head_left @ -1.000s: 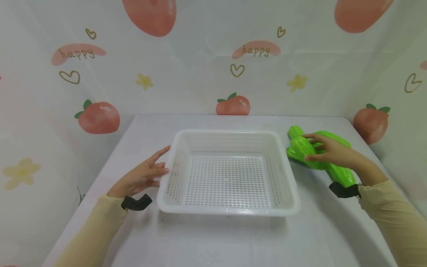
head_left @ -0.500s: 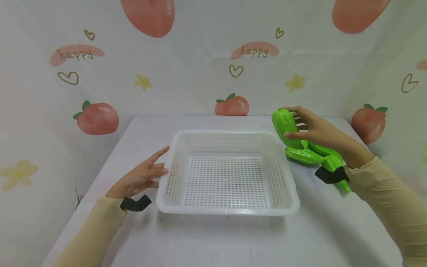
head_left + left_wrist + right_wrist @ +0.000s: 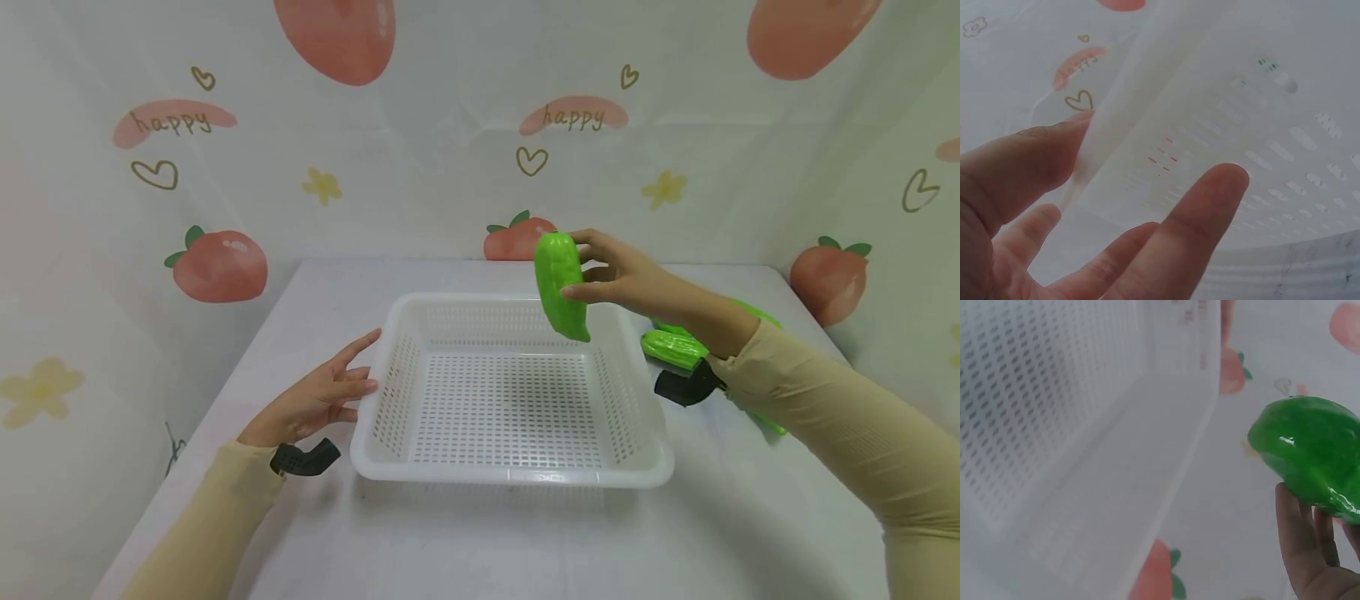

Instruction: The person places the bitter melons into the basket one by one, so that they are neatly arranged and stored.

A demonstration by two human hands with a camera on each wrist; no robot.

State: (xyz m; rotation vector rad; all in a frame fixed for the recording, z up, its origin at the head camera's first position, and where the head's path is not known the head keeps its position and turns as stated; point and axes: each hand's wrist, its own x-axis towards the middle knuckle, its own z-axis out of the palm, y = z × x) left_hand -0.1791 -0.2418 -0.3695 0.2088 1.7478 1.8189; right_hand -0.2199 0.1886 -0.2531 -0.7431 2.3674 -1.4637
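Note:
My right hand (image 3: 626,271) grips a glossy green pepper (image 3: 558,283) between thumb and fingers. The pepper hangs above the back right part of a white plastic basket (image 3: 510,477), its narrow tip pointing down. In the right wrist view the pepper (image 3: 1310,450) appears large beside the fingers. On the left, my left hand (image 3: 322,392) touches the basket's outer side with spread, fairly straight fingers. The left wrist view has its fingertips against the basket wall (image 3: 1210,137), which is pierced with slots. Nothing lies inside the basket.
Several more green vegetables (image 3: 673,348) lie on the white table (image 3: 465,542) right of the basket, partly hidden by the right forearm. A patterned cloth (image 3: 420,167) with fruit prints hangs behind and at the sides.
My right hand has picked the pepper up from the green pile and carried it left, over the basket. The left hand and the basket have stayed in place.

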